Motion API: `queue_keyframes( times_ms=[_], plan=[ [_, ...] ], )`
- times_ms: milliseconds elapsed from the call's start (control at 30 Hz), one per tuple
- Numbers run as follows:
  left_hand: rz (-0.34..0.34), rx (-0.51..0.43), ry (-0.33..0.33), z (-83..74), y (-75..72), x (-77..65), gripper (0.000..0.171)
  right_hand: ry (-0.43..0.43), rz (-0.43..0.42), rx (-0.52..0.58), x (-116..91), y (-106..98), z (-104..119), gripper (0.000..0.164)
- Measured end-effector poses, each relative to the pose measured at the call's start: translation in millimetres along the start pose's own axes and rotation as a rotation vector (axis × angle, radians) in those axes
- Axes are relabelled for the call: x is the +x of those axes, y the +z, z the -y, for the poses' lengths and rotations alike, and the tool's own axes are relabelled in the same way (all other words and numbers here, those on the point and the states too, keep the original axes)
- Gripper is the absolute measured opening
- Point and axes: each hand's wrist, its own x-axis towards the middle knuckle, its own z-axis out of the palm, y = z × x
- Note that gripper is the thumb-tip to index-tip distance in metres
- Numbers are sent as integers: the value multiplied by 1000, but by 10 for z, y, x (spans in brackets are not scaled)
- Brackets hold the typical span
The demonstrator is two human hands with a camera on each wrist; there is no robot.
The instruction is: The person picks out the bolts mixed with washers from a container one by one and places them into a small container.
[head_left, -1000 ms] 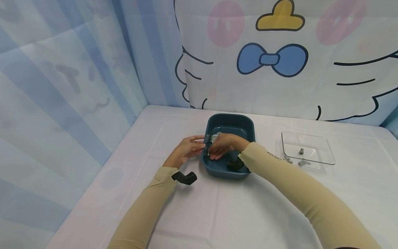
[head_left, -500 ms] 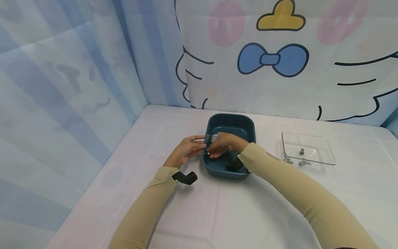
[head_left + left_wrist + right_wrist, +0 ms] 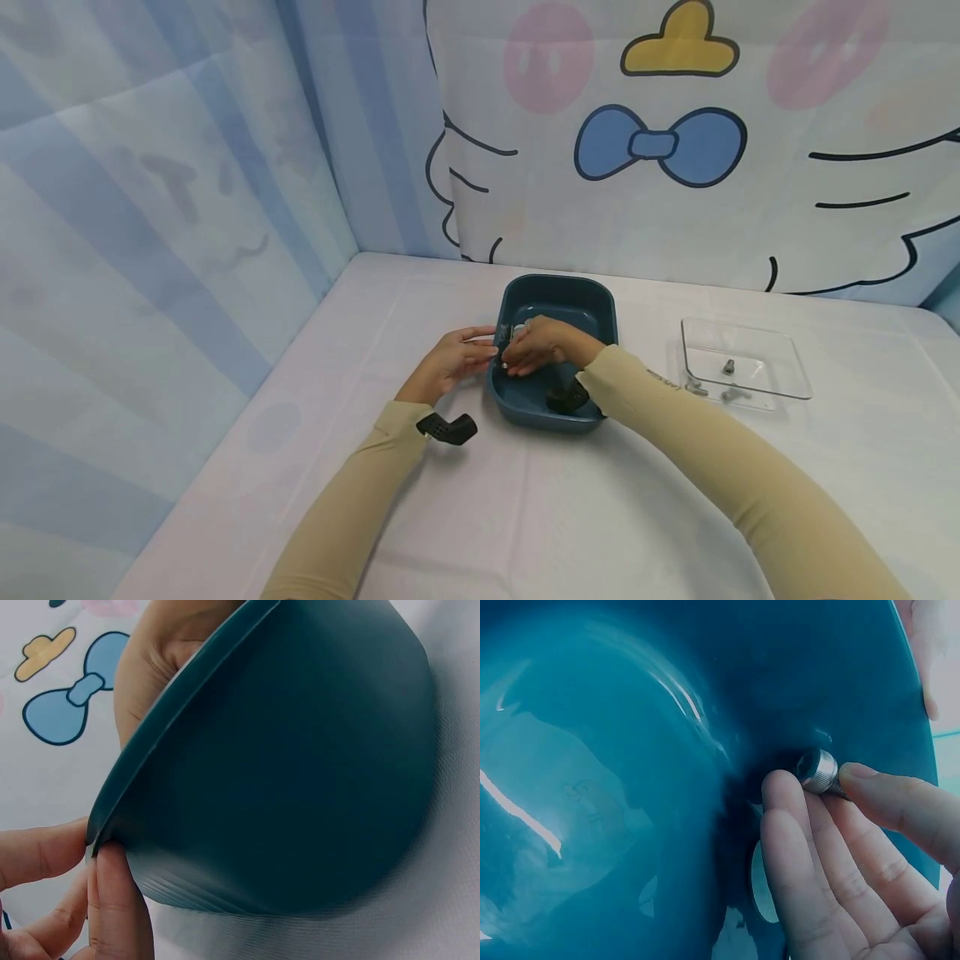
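Observation:
A dark teal plastic basin (image 3: 558, 421) with rounded corners stands on the table. My left hand (image 3: 450, 362) is at its left rim; in the left wrist view the fingers (image 3: 116, 892) grip the rim edge. Inside the basin, by the left wall, my right hand (image 3: 536, 343) pinches a metal socket-head bolt (image 3: 821, 771) between thumb and fingertips. The knurled head of the bolt faces outward, while most of its shank is hidden by the fingers. Beyond the right hand, a clear and silvery part (image 3: 506, 333) shows at the left wall, partly covered.
To the right lies a clear plastic tray (image 3: 783, 354) with a bolt (image 3: 729, 367) and more small metal pieces about it. A white cloth covers the table (image 3: 600, 517). Printed curtains (image 3: 390, 150) rise behind and on the left.
My right hand has shifted slightly away from me along the basin's left wall, its fingers drawing up with the bolt. The left hand stays at the rim.

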Motion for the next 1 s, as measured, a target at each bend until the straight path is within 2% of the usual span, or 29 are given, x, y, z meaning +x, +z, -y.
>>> queue_keyframes(
  times_ms=[233, 400, 667, 1000],
  plan=[
    [0, 2, 4, 13, -10, 19, 45, -60, -7, -25, -18, -35, -10, 25],
    [2, -4, 10, 17, -9, 14, 45, -138, -17, -51, -49, -75, -17, 25],
    [5, 7, 17, 19, -12, 7, 46, -199, -12, -92, -91, -159, -36, 25],
    [-1, 1, 10, 15, -9, 17, 45, -257, 8, -69, -161, -263, -67, 29]
  ],
)
